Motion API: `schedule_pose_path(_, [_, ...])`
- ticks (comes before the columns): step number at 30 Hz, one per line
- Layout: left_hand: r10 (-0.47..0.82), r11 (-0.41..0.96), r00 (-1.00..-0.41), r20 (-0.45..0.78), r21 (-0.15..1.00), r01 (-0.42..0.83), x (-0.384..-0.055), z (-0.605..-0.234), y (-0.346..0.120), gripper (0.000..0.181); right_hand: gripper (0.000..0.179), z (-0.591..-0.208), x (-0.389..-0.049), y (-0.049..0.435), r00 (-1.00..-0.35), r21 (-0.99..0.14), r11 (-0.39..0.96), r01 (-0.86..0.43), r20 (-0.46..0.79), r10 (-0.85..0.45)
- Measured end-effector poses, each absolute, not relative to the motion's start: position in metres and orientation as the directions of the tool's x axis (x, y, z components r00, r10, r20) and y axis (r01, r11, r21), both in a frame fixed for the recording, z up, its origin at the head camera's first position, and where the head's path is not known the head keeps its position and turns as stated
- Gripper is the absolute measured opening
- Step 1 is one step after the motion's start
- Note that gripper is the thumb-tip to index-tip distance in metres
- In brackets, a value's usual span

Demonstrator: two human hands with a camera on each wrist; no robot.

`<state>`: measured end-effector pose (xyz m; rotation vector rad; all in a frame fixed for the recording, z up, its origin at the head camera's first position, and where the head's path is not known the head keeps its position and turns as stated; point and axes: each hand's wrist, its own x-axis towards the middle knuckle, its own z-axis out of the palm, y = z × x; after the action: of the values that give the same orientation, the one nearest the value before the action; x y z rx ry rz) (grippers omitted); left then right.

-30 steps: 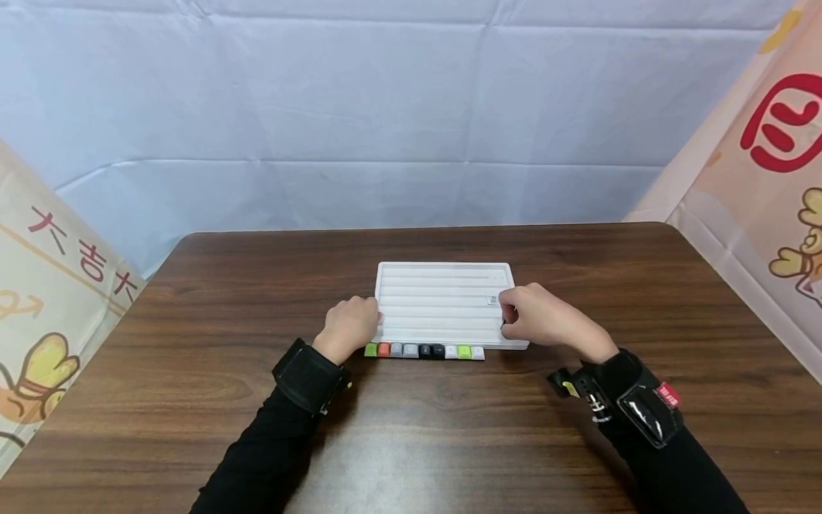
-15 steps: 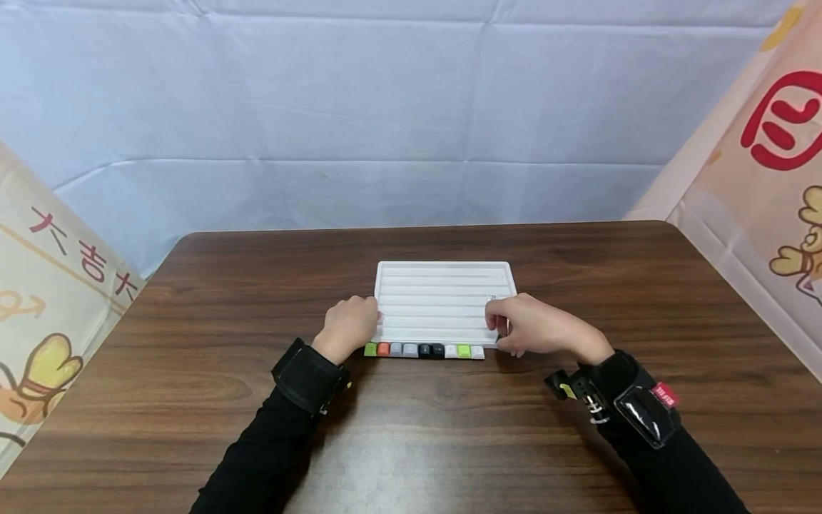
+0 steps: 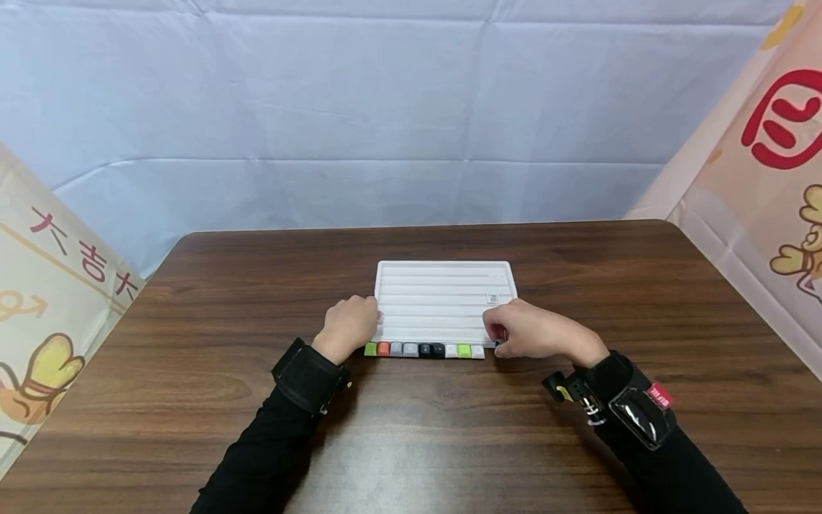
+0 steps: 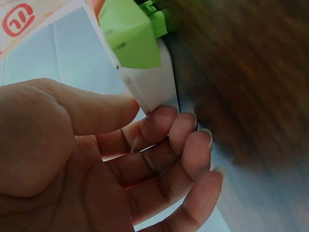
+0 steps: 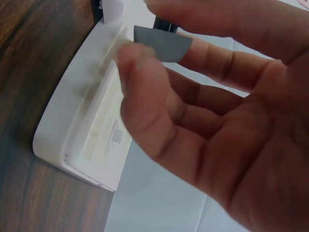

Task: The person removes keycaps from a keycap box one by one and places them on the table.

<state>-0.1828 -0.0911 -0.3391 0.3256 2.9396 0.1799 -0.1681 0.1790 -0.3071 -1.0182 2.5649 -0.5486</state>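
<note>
A white ribbed tray (image 3: 437, 294) lies on the table, with a row of coloured keycaps (image 3: 411, 350) along its front edge. My left hand (image 3: 349, 325) grips the tray's left side; in the left wrist view its thumb and index finger pinch the white rim, close to a green keycap (image 4: 130, 36). At the tray's front right corner is my right hand (image 3: 539, 330). Between its thumb and fingers it pinches a dark grey keycap (image 5: 161, 44), held just over the tray edge, beyond the right end of the row. In the head view the fingers mostly hide this keycap.
The brown wooden table (image 3: 411, 435) extends around the tray on all sides. Behind it hangs a pale blue cloth (image 3: 385, 128). Printed cloths flank the table at left (image 3: 64, 300) and right (image 3: 758, 214). A small label (image 3: 492, 299) sits on the tray's right part.
My right hand has moved left and toward me, from the tray's right edge to its front corner near the row's end, keycap in its fingers. My left hand stays put.
</note>
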Motion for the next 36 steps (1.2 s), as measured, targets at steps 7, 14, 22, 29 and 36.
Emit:
schedule_pose_path(7, [0.221,0.97,-0.959,-0.175,0.142,0.198,-0.1831,-0.3387,-0.0907,0.026,0.024,-0.3054,-0.1643,0.1776,-0.698,-0.532,0.667,-0.521,-0.184,-0.692])
schedule_pose_path(14, [0.222,0.97,-0.958,-0.181,0.139,0.198,-0.1831,-0.3383,-0.0909,0.028,0.015,-0.3034,-0.1601,0.1736,-0.708,-0.582,0.679,-0.448,-0.233,-0.667])
schedule_pose_path(22, [0.231,0.967,-0.957,-0.176,0.147,0.207,-0.1822,-0.3379,-0.0914,0.027,0.01,-0.3034,-0.1607,0.1714,-0.722,-0.543,0.706,-0.455,-0.239,-0.649])
schedule_pose_path(29, [0.238,0.965,-0.956,-0.171,0.15,0.213,-0.1826,-0.3386,-0.091,0.026,0.013,-0.3038,-0.1619,0.174,-0.703,-0.499,0.691,-0.524,-0.205,-0.681])
schedule_pose_path(36, [0.241,0.965,-0.956,-0.169,0.15,0.217,-0.1823,-0.3394,-0.0913,0.025,0.015,-0.3029,-0.1608,0.1756,-0.689,-0.492,0.682,-0.542,-0.205,-0.695])
